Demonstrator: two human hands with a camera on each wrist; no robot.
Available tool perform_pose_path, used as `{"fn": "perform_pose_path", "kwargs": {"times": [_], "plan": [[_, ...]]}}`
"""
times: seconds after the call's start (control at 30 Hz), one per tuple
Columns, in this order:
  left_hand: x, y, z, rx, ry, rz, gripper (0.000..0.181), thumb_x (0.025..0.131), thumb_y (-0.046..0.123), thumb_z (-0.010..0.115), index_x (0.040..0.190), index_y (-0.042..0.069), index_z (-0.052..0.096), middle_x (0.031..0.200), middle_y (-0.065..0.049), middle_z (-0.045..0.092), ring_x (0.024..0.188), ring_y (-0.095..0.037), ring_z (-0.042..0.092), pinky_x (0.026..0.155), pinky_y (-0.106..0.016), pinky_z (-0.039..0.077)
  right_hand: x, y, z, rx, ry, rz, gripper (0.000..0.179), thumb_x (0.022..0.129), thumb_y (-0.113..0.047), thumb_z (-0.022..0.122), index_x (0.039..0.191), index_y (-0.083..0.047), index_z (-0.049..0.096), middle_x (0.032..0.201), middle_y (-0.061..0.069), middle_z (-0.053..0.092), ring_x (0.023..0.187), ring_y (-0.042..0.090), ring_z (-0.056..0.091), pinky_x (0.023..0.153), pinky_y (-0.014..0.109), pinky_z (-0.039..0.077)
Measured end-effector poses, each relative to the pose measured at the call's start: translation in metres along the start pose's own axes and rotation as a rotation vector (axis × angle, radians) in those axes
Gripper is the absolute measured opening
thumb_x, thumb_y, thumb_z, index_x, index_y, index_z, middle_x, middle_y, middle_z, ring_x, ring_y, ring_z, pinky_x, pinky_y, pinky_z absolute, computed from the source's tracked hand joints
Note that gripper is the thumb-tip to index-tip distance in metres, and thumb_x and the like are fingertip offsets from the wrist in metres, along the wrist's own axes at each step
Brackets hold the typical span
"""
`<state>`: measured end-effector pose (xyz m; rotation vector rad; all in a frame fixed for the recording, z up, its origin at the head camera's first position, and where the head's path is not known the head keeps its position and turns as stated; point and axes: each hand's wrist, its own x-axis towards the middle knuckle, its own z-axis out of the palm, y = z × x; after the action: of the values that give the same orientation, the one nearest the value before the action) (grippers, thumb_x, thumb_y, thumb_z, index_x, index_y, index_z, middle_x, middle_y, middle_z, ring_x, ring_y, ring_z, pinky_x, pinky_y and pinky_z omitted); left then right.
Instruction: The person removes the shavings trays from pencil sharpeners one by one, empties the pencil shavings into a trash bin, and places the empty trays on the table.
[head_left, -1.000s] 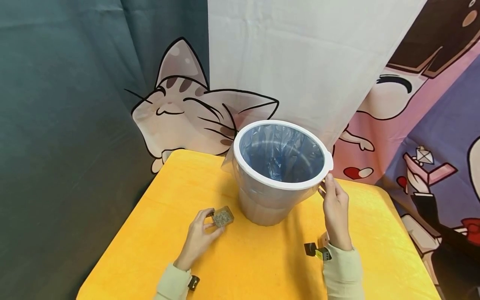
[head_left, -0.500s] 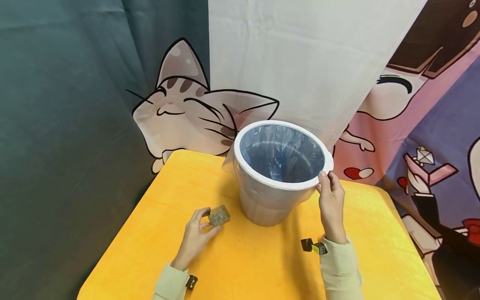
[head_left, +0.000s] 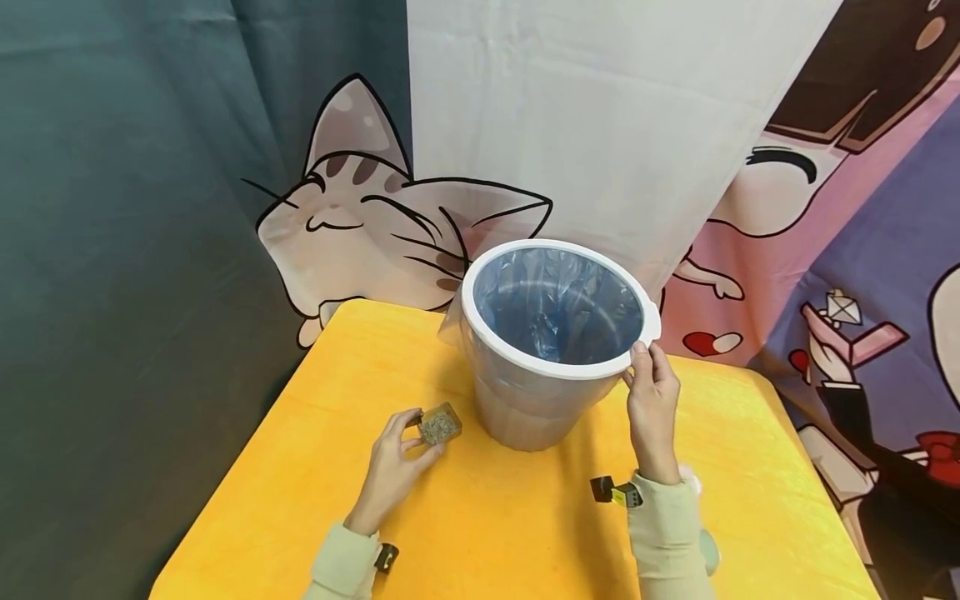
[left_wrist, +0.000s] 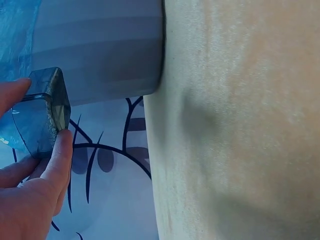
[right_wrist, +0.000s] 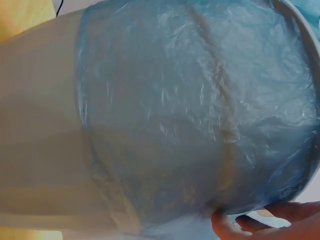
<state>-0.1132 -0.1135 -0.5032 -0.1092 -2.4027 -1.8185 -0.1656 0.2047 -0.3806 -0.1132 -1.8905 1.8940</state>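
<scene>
My left hand (head_left: 397, 460) pinches a small clear plastic box (head_left: 439, 425) between thumb and fingers, left of the bin's base. Grey-brown grainy stuff shows in the box; in the left wrist view the box (left_wrist: 44, 112) overlaps the bin's side. A grey trash can (head_left: 528, 417) with a white rim stands upright, lined with a thin bluish bag (head_left: 525, 312) folded down over its outside. At the rim's right side, my right hand (head_left: 654, 417) grips the edge, thumb on top and fingers beneath. In the right wrist view its fingertips (right_wrist: 225, 227) press at the bag near the rim.
The yellow cloth-covered table (head_left: 465, 533) extends all around the bin. Partly hidden behind my right sleeve lie a pale green rounded thing (head_left: 709, 552) and a small pinkish thing (head_left: 690, 478). Curtains (head_left: 630, 125) with printed cartoon figures hang right behind the table.
My right hand has moved left from beside the rim and taken hold of it. The left hand, still holding the box, shifted slightly. Things behind my right sleeve have come into view.
</scene>
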Motion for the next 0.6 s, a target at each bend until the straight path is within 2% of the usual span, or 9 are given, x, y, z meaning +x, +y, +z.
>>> {"fn": "perform_pose_path", "kwargs": {"times": [0.1,0.23,0.43,0.53,0.6], "plan": [[0.002,0.001,-0.001,0.008,0.006,0.008,0.065,0.076,0.024,0.076,0.131,0.011,0.044,0.130,-0.012,0.045,0.098,-0.030,0.061,0.082,-0.040,0.054,0.001,0.000,0.001,-0.017,0.020,-0.010,0.046,0.094,-0.035,0.050,0.126,-0.002,0.053,0.122,0.017,0.052,0.112,0.029,0.051,0.092,0.029,0.049],[0.004,0.000,-0.003,0.007,0.013,0.031,0.066,0.076,0.027,0.076,0.131,0.010,0.044,0.129,-0.012,0.044,0.099,-0.032,0.061,0.083,-0.044,0.053,0.000,0.000,0.002,-0.026,0.020,0.001,0.047,0.094,-0.036,0.050,0.126,-0.002,0.053,0.123,0.017,0.052,0.112,0.027,0.051,0.093,0.033,0.048],[0.007,0.003,-0.008,0.021,0.037,0.057,0.067,0.075,0.025,0.077,0.131,0.008,0.044,0.128,-0.011,0.045,0.101,-0.031,0.060,0.083,-0.034,0.054,-0.002,-0.001,0.001,-0.046,0.022,0.029,0.047,0.093,-0.037,0.051,0.127,-0.006,0.054,0.124,0.015,0.053,0.112,0.025,0.051,0.092,0.038,0.047],[0.010,0.011,-0.011,0.033,0.047,0.073,0.066,0.075,0.019,0.076,0.131,0.006,0.044,0.127,-0.013,0.045,0.105,-0.030,0.058,0.084,-0.033,0.053,-0.002,-0.001,0.001,-0.048,0.023,0.039,0.047,0.092,-0.038,0.052,0.127,-0.007,0.054,0.125,0.015,0.053,0.113,0.026,0.051,0.090,0.040,0.047],[0.011,0.022,-0.014,0.028,0.055,0.084,0.064,0.076,0.013,0.076,0.130,0.002,0.044,0.127,-0.017,0.045,0.107,-0.032,0.056,0.085,-0.037,0.053,-0.002,-0.002,0.001,-0.050,0.023,0.044,0.047,0.092,-0.039,0.053,0.127,-0.008,0.055,0.125,0.015,0.053,0.113,0.026,0.051,0.090,0.042,0.047]]}}
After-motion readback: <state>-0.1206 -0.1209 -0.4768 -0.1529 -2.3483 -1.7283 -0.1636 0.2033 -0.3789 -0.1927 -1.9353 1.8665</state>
